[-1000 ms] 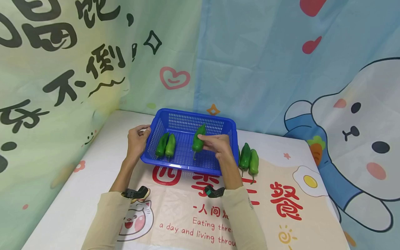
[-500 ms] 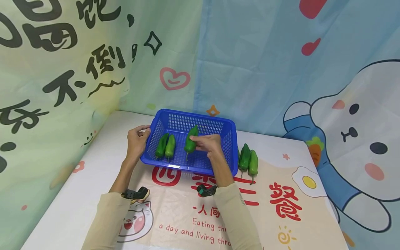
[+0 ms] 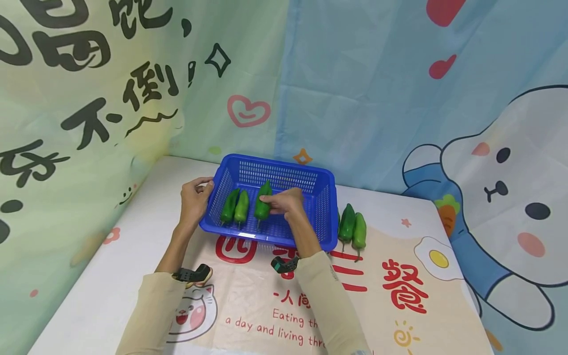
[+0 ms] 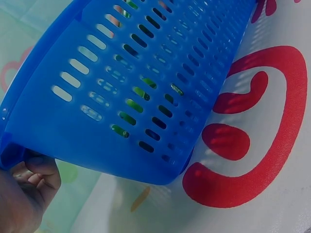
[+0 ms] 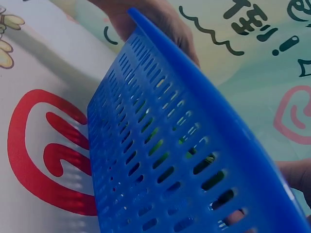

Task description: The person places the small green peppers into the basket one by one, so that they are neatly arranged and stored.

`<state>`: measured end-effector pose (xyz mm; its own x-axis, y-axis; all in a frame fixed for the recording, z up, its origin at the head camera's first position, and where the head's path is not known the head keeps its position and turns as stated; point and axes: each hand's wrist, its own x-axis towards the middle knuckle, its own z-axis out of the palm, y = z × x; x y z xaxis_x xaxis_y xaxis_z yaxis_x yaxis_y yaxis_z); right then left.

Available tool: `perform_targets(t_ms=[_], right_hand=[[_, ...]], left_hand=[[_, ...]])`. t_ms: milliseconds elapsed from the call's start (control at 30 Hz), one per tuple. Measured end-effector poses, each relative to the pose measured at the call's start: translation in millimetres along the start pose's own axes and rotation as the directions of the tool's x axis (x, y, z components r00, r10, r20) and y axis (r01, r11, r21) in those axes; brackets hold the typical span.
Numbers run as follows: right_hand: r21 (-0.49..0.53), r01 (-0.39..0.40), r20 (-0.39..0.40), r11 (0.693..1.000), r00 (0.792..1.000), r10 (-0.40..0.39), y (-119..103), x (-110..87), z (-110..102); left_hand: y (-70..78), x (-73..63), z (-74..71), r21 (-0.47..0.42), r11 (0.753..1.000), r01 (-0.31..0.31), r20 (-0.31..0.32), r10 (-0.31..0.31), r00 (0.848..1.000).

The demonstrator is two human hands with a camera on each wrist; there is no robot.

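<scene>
A blue plastic basket (image 3: 284,177) with slotted walls stands on the table. My left hand (image 3: 194,199) grips its left rim, and in the left wrist view the fingers of that hand (image 4: 34,187) curl at the rim. Inside the basket, my right hand (image 3: 286,201) pinches a green pepper (image 3: 263,203), thumb on top and stem toward me. Left of it lie a darker green pepper (image 3: 230,208) and a lighter green pepper (image 3: 241,208), side by side. In the right wrist view the basket wall (image 5: 141,121) hides most of the held pepper.
Right of the basket, a dark green pepper (image 3: 347,224) and a light green pepper (image 3: 360,231) lie on the table, with another mostly hidden behind the basket. A printed cloth (image 3: 377,315) covers the table. Printed curtains (image 3: 346,98) rise behind and at the left.
My right hand has moved left inside the basket with the pepper, bringing it closer to the two peppers lying there. The left hand and the basket have stayed in place.
</scene>
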<state>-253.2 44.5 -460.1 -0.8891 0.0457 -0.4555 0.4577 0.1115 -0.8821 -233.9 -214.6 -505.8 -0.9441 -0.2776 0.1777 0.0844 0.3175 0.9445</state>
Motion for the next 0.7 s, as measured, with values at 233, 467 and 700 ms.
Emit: perform_targets(t_ms=[233,467,700], right_hand=[[-0.244,-0.019,-0.117,0.97,0.993,-0.01,-2,6.3,13],[-0.441,-0.01,-0.147,0.897,0.987,-0.062,2,22.6,25],[-0.453,0.01,-0.104,0.892,0.993,-0.063,7,32.2,32]], left_hand=[[0.4,0.9,-1.4,-0.001,1.0,-0.006,0.007,0.006,1.0],[-1.0,1.4,-1.4,0.0,1.0,-0.008,0.006,0.008,1.0],[-0.9,1.0,-0.7,0.001,1.0,-0.007,0.001,0.007,1.0]])
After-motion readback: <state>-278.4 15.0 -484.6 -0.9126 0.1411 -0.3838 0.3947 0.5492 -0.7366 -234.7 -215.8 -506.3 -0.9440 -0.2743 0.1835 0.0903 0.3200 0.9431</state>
